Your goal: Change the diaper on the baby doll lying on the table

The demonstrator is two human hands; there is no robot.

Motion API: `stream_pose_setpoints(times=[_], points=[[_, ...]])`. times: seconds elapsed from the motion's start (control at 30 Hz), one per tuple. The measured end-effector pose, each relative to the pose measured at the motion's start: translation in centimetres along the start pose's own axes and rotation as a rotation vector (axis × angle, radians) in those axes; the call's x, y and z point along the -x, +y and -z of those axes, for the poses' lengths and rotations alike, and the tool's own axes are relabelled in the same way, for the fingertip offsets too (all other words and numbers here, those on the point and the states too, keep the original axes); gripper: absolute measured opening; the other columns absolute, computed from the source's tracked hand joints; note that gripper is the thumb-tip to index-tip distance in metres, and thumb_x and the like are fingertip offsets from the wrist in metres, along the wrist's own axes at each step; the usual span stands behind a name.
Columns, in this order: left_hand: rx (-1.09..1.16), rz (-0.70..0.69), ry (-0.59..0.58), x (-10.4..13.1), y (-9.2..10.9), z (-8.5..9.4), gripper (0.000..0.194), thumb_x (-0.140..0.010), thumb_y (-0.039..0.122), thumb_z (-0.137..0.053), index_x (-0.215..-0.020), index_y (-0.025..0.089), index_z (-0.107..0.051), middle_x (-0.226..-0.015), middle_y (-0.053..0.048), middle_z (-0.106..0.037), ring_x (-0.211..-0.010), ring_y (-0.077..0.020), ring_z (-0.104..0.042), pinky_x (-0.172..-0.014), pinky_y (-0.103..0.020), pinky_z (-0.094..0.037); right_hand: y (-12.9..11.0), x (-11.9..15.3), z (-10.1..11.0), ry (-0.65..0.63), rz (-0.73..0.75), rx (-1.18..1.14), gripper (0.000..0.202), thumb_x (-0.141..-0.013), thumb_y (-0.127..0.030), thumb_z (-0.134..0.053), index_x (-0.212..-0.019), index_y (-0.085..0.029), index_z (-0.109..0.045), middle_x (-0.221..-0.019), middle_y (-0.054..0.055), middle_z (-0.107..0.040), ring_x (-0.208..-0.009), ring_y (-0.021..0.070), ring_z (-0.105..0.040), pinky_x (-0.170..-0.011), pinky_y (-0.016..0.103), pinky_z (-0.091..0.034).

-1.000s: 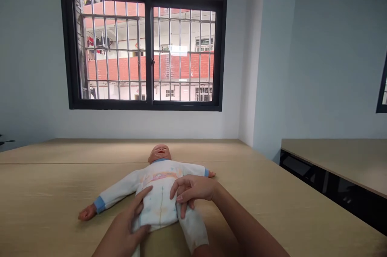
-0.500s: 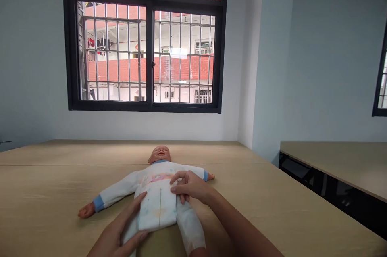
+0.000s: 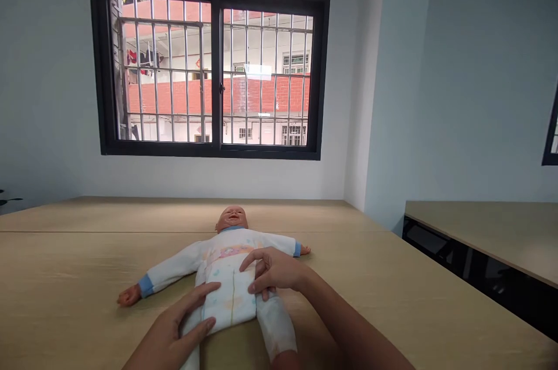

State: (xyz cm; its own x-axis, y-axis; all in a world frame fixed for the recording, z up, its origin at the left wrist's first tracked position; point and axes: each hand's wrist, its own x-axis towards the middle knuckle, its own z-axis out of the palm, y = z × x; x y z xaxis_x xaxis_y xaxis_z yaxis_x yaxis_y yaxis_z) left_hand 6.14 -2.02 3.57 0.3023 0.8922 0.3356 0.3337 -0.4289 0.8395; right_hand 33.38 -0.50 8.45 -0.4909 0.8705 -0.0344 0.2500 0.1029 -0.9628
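Diaper (image 3: 231, 295) across the doll's (image 3: 230, 240) middle: your left hand (image 3: 174, 323) spreads, fingers apart, along its left side; farther up, your right hand (image 3: 276, 270) touches the other edge, pinch unclear. Expect light, soft padding; grip its upper corners.

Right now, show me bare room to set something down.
Bare: the pale wooden table left of the white-clothed baby doll and right of the right forearm. Crowded: around the white diaper, between left hand and right hand.
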Motion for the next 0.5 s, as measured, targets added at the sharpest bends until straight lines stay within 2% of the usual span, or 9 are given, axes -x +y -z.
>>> stream_pose_setpoints(times=[0.1,0.17,0.3,0.4,0.5], points=[[-0.013,0.01,-0.049,0.0,-0.5,-0.1,0.053,-0.076,0.04,-0.068,-0.129,0.032,-0.065,-0.139,0.0,-0.061,-0.129,-0.0308,-0.056,-0.111,-0.044,-0.042,0.1,-0.1,0.2,0.002,0.007,0.007,0.056,-0.059,-0.023,-0.086,-0.11,-0.016,-0.063,-0.06,-0.005,-0.065,-0.045,0.0094,-0.059,-0.046,0.018,-0.041],[0.009,-0.004,-0.027,-0.1,-1.0,-0.2,0.058,-0.076,0.037,-0.068,-0.133,0.032,-0.061,-0.143,-0.001,-0.058,-0.131,-0.0298,-0.054,-0.113,-0.042,-0.04,0.0,-0.1,0.3,-0.01,0.01,0.004,0.056,-0.059,-0.024,-0.086,-0.11,-0.016,-0.063,-0.061,-0.004,-0.066,-0.045,0.0094,-0.059,-0.046,0.018,-0.042],[0.051,-0.031,-0.011,-0.2,-1.5,-0.2,0.071,-0.074,0.035,-0.07,-0.142,0.027,-0.051,-0.141,-0.005,-0.059,-0.133,-0.0281,-0.052,-0.117,-0.039,-0.033,-0.1,0.0,0.4,0.019,0.022,-0.022,0.042,-0.069,-0.032,-0.079,-0.105,-0.015,-0.064,-0.057,-0.005,-0.064,-0.041,0.0083,-0.056,-0.043,0.018,-0.041],[0.065,0.002,-0.031,-0.4,-1.2,-0.2,0.075,-0.075,0.039,-0.071,-0.144,0.025,-0.046,-0.137,-0.007,-0.063,-0.133,-0.0277,-0.052,-0.115,-0.039,-0.037,-0.1,0.0,0.2,0.071,0.048,-0.031,0.032,-0.072,-0.032,-0.076,-0.097,-0.015,-0.064,-0.059,-0.004,-0.065,-0.042,0.0077,-0.056,-0.042,0.017,-0.04],[0.123,0.043,-0.049,-0.8,-0.2,-0.4,0.07,-0.081,0.047,-0.066,-0.142,0.022,-0.045,-0.13,-0.009,-0.067,-0.128,-0.0259,-0.056,-0.109,-0.037,-0.043,0.0,-0.2,-0.1,0.133,0.067,-0.023,0.026,-0.074,-0.031,-0.074,-0.091,-0.015,-0.064,-0.059,-0.004,-0.064,-0.044,0.0085,-0.058,-0.041,0.017,-0.039]])
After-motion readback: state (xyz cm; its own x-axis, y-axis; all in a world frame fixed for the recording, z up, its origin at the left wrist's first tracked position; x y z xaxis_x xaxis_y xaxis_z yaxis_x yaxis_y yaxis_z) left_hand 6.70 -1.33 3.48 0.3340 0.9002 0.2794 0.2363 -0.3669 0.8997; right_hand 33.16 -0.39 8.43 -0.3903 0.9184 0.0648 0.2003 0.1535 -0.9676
